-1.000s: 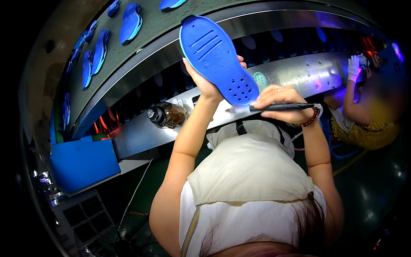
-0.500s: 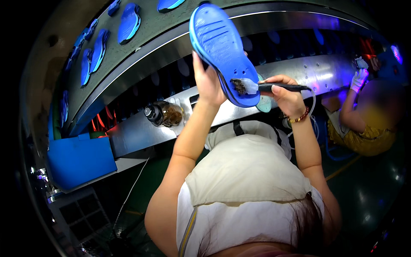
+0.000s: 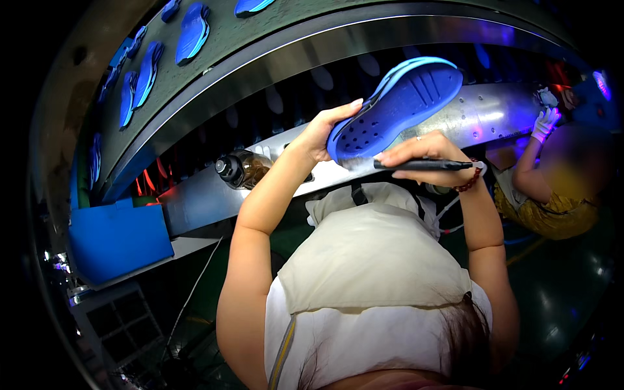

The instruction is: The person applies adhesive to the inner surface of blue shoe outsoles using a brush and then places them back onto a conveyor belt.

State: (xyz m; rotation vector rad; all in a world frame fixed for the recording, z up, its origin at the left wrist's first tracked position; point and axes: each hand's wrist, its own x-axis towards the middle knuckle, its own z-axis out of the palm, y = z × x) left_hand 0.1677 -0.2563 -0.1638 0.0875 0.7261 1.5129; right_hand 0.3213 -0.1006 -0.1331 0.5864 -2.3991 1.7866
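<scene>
1. The left hand [image 3: 323,133] gripped a blue sole [image 3: 395,107] by its heel end, fingers curled round the rim, and held it raised above a metal table [image 3: 201,201].
2. The sole had swung over in the past second: a second earlier it stood near upright with its toe pointing up, and now it lay tilted to the right, the toe well out from the left hand.
3. The right hand [image 3: 419,151] pinched a dark brush [image 3: 422,165] between thumb and fingers, its bristles touching the sole's lower edge just beside the left hand.
4. Half a second before, the brush had lain across the sole's face; the shift to the rim suggested the coating had moved on from the face to the edge.
5. A brown bottle [image 3: 239,169] lay on the table, left of the left hand.
6. More blue soles [image 3: 193,27] rode a curved belt above.
7. A co-worker's gloved hand [image 3: 543,123] worked far to the right.
</scene>
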